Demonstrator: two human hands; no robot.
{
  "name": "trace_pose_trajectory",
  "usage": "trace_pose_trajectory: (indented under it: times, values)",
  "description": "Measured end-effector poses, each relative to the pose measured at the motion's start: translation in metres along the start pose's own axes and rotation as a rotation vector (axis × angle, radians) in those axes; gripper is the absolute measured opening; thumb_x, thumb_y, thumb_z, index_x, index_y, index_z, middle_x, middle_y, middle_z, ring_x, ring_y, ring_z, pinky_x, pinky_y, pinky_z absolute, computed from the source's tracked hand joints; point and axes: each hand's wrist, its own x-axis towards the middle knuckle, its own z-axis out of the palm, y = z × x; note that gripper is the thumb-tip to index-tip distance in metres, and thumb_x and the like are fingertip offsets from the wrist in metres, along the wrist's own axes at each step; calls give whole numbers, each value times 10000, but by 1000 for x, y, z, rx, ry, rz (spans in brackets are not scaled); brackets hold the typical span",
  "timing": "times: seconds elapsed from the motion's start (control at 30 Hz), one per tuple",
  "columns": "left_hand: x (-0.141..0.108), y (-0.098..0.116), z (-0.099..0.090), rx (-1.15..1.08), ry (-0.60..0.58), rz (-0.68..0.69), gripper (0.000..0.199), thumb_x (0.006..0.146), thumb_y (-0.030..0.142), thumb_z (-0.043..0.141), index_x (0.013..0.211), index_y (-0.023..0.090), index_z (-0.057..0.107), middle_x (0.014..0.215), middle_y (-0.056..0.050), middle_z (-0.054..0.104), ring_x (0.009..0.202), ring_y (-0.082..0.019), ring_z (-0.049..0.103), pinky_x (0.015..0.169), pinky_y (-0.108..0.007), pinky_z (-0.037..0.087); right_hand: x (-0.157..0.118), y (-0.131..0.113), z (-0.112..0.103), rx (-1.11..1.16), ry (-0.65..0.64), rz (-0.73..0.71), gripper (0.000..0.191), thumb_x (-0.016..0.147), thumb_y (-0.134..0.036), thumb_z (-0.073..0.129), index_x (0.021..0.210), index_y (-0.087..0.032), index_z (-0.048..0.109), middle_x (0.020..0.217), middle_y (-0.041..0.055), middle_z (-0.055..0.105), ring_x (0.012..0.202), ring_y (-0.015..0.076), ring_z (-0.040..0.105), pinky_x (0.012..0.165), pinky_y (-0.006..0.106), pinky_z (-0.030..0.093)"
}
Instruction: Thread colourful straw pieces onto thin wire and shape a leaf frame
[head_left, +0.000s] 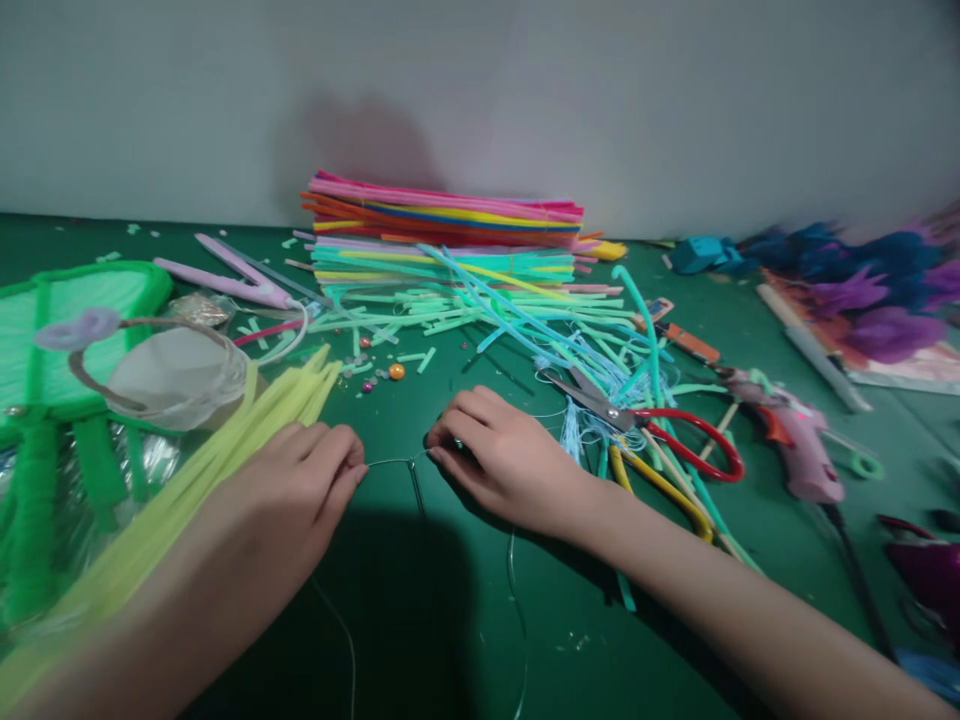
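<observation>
My left hand (pixel 300 490) and my right hand (pixel 502 455) rest on a green table (pixel 420 600), a short gap between them. Each pinches one end of a thin silver wire (pixel 397 462) that spans the gap. More of the wire loops down toward me across the table. A bundle of pale yellow-green pipe cleaners (pixel 225 450) lies beside and under my left hand. Red-handled scissors (pixel 660 425) lie just right of my right hand.
A stack of coloured pipe cleaners (pixel 442 225) sits at the back by the wall, with cut mint pieces (pixel 465 315) in front. A pink glue gun (pixel 795 440) lies at right, purple and blue fluffy pieces (pixel 877 290) beyond. A green framed piece (pixel 60 330) and clear bag (pixel 180 375) lie at left.
</observation>
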Motion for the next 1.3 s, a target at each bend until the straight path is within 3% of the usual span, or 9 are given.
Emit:
trace_pose_trajectory:
  times: [0.23,0.4,0.63,1.3]
  values:
    - [3,5,10,18,102,109,172,992,303,477,1092,223,592,1035,-67,611,949,-250,560,815,-390,430,0,1,0,30,2,7,171,979,-222,494,975,-133,639,949,92,622,893,201,522,771,320,444]
    - [10,10,19,52,111,127,199,1005,214,435,931,175,615,919,-67,595,844,-239,535,758,-392,431,1,1,1,20,-4,15,185,991,-217,474,956,-131,634,940,93,630,875,199,511,763,318,437]
    - [13,10,21,184,126,199,208,989,157,438,853,153,595,832,-69,566,757,-236,494,684,-389,402,2,-2,1,-105,-7,5,246,1009,-217,433,957,-117,651,889,99,622,837,203,500,712,312,417]
    - [15,14,18,139,161,171,181,961,164,471,820,173,584,803,-43,579,760,-217,502,679,-366,408,2,-4,1,-122,8,-28,229,991,-199,468,940,-110,673,909,93,633,843,197,523,710,300,432]
